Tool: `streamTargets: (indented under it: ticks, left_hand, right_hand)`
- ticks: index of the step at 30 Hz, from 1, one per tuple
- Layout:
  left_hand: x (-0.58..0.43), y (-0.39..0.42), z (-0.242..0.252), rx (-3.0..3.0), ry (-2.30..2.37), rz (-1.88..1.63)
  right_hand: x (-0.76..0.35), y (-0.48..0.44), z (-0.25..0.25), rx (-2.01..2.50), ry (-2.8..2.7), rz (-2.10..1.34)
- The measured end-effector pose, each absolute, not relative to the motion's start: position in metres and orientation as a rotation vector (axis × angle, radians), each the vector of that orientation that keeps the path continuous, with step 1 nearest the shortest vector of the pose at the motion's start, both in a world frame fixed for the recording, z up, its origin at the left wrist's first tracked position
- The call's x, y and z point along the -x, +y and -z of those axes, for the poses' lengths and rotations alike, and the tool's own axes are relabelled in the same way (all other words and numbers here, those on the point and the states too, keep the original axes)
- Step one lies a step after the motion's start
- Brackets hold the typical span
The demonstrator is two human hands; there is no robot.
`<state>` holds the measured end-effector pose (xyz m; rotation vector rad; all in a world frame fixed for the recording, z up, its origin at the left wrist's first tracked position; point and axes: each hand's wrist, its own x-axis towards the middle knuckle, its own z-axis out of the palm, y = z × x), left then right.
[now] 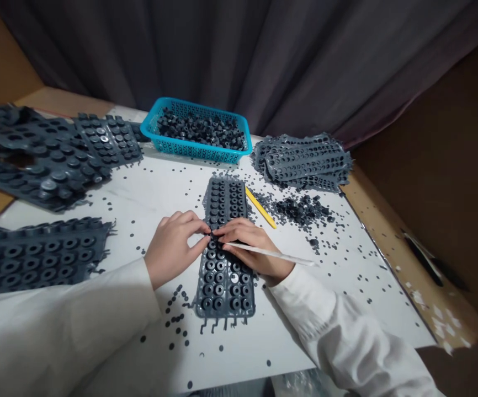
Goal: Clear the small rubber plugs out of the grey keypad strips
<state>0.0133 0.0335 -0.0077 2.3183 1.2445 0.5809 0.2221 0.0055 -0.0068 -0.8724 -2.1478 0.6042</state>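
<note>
Bare hands meet over a grey moulded rubber sheet (224, 295), the left hand (173, 248) and right hand (251, 248) angling inward from white sleeves. The left fingertips (203, 234) pinch together at the sheet's middle, with the right fingers (233, 231) just beside them; what lies between them is too small and shadowed to make out. The right hand also grips a thin white pointed stick (272, 253), which runs out past its little-finger side. Beyond the grip lie a yellow stick (260, 207) and a blue plastic basket (193, 150) heaped with black rubber pieces (200, 129).
</note>
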Motion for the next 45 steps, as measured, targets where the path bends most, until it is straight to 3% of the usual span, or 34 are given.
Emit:
streamTargets:
  ticks: [8,16,23,33,45]
  left_hand:
    - [-0.014,0.035,0.011,-2.301,1.255,-0.567]
    - [-0.015,0.037,0.008,-2.258,1.265,-0.56]
    - [-0.015,0.037,0.007,-2.249,1.247,-0.546]
    - [-0.013,0.036,0.011,-2.254,1.243,-0.588]
    - [-0.014,0.035,0.009,-2.286,1.253,-0.578]
  right_hand:
    - [-0.223,0.007,0.013,0.864,-2.44,-0.132]
    - [-0.214,-0.002,0.007,0.916,-2.44,0.02]
    - [-0.216,0.002,0.022,1.21,-2.219,-0.102]
    - [-0.218,0.001,0.009,1.037,-1.948,-0.55]
    - [-0.22,0.01,0.015,1.058,-2.126,-0.501]
